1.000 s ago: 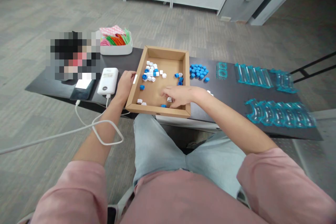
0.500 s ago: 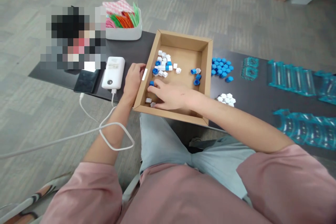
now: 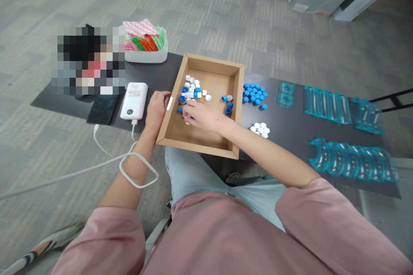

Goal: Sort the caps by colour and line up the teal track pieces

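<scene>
While the left hand (image 3: 156,109) lies along the outside of the cardboard box (image 3: 200,148), its fingers at the left rim beside a white label (image 3: 170,103), the right hand (image 3: 203,116) reaches over the right wall into the box. The two hands are apart. The right fingers are curled down among small white and blue pieces near the left wall, but whether they grip one, or whether the left fingers clamp the rim, I cannot tell. A blue piece (image 3: 180,110) lies just beside the right fingertips. Behind them, a loose cluster of white pieces (image 3: 189,95) mixed with blue ones sits inside the box, and a few more blue pieces (image 3: 228,111) lie near its right wall. The box stands on a dark counter (image 3: 284,131). Right of it are a pile of blue hexagonal pieces (image 3: 254,93), a smaller pile of white hexagonal pieces (image 3: 260,130) nearer the person, and farther right see-through teal parts (image 3: 325,105) set in rows. Left of the left hand lies a white power bank (image 3: 134,101) with a cable plugged in, next to a dark phone (image 3: 102,109).
</scene>
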`<move>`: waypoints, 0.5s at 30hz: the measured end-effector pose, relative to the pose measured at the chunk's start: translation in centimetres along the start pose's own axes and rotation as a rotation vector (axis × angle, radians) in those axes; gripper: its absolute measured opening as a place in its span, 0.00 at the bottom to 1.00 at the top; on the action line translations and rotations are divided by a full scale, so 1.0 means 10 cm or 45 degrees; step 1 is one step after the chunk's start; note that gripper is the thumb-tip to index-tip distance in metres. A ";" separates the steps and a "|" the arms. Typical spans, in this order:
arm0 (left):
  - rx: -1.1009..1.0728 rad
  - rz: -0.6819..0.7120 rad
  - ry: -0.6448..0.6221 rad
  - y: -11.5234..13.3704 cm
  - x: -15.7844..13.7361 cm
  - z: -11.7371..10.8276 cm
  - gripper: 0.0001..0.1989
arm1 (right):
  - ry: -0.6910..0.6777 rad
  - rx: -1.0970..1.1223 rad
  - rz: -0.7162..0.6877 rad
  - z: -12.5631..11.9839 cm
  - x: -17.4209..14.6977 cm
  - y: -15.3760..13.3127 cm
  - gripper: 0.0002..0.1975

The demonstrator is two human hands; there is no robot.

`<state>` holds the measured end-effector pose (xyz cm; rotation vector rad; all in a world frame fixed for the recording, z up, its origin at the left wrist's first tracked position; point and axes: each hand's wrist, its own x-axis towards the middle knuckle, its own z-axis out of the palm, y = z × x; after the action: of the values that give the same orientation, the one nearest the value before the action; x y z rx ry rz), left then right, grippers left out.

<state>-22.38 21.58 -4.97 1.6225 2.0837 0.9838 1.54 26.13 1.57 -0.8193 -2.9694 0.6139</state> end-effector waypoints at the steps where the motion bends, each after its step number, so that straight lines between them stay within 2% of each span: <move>1: 0.000 -0.013 -0.010 0.02 0.00 -0.01 0.09 | 0.029 0.046 0.006 -0.02 -0.01 0.00 0.09; 5: -0.003 -0.021 -0.058 0.07 0.03 -0.06 0.06 | 0.235 0.264 -0.008 -0.26 -0.27 0.04 0.11; 7: -0.001 -0.019 -0.069 0.07 0.05 -0.08 0.05 | 0.406 0.354 0.023 -0.42 -0.59 0.15 0.17; 9: 0.014 -0.018 -0.066 0.07 0.08 -0.09 0.06 | 0.609 0.402 0.135 -0.49 -1.02 0.36 0.21; 12: 0.061 -0.013 -0.049 0.06 0.11 -0.11 0.06 | 0.922 0.480 0.397 -0.34 -1.73 0.79 0.23; 15: 0.094 -0.009 -0.044 0.07 0.13 -0.12 0.07 | 1.147 0.595 0.695 0.01 -2.31 1.16 0.26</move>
<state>-23.06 22.46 -3.45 1.6541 2.1251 0.8799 27.24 23.81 -0.46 -1.3744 -1.7177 0.6594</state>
